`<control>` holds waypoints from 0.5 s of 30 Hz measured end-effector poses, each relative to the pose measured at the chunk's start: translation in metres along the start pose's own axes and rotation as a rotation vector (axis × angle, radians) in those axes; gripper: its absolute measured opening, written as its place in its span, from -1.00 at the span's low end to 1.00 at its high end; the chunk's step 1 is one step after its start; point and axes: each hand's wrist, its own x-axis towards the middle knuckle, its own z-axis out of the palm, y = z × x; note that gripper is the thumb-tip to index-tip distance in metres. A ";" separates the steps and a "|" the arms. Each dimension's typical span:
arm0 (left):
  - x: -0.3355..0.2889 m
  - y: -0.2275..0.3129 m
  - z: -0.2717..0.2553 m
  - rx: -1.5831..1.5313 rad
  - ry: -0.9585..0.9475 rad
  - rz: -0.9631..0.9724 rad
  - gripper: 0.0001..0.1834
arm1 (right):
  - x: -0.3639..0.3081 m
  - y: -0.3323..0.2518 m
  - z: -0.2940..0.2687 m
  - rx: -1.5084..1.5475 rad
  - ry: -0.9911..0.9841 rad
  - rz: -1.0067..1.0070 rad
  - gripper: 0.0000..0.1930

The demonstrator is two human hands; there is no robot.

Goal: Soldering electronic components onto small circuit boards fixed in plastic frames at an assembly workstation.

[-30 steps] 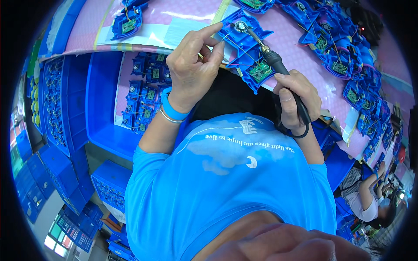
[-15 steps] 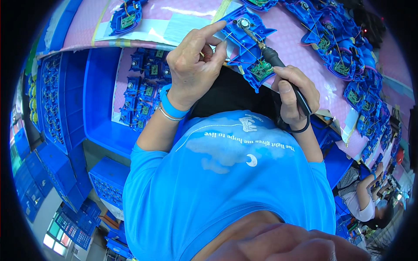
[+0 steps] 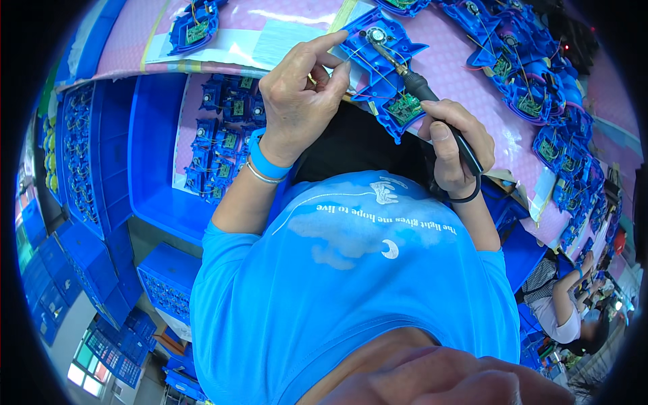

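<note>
The right hand (image 3: pixel 459 142) is closed around the black handle of a soldering iron (image 3: pixel 420 88), with thumb and fingers wrapped near the handle's middle. The left hand (image 3: pixel 300 94) is partly curled, index finger extended to the edge of a blue plastic casing (image 3: pixel 381 81) and thumb bent beneath it; whether the fingers pinch anything cannot be told.

The casing lies at the near edge of a pink-covered table (image 3: pixel 445 64), between the two hands. Its upper end carries a round metal part (image 3: pixel 377 34), at which the iron's tip points; its lower end carries a green circuit board (image 3: pixel 405 108). Thin wires cross the space between.

Readable writing: the blue shirt (image 3: pixel 358 290) bears a curved line of white lettering (image 3: pixel 385 217), inverted in this view. A white crescent (image 3: pixel 389 250) is printed on one side of the line and a white hand figure on the other; marks beside that figure are too small to read.

Further casings (image 3: pixel 509 61) are heaped on the table to the right. A blue tray (image 3: pixel 152 155) at the left contains similar units in rows
</note>
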 end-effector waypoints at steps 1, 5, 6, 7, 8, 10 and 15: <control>0.000 -0.001 0.000 0.000 0.000 -0.001 -0.58 | 0.000 0.000 0.000 0.000 -0.001 0.001 -0.76; 0.000 -0.001 -0.003 -0.052 0.025 -0.057 -0.59 | -0.002 0.001 -0.004 0.058 0.029 -0.047 -0.76; 0.000 0.000 -0.005 -0.065 0.043 -0.069 -0.59 | -0.003 0.002 -0.005 0.085 0.047 -0.078 -0.76; 0.000 -0.001 -0.006 -0.065 0.043 -0.071 -0.59 | -0.003 0.001 -0.006 0.086 0.046 -0.077 -0.76; 0.000 -0.002 -0.008 -0.063 0.039 -0.073 -0.59 | -0.002 0.000 -0.006 0.090 0.038 -0.064 -0.75; 0.000 -0.004 -0.009 -0.060 0.037 -0.074 -0.59 | 0.001 0.000 -0.006 0.094 0.029 -0.054 -0.75; 0.000 -0.005 -0.009 -0.037 0.039 -0.061 -0.59 | 0.009 0.000 0.000 0.047 -0.018 0.001 -0.75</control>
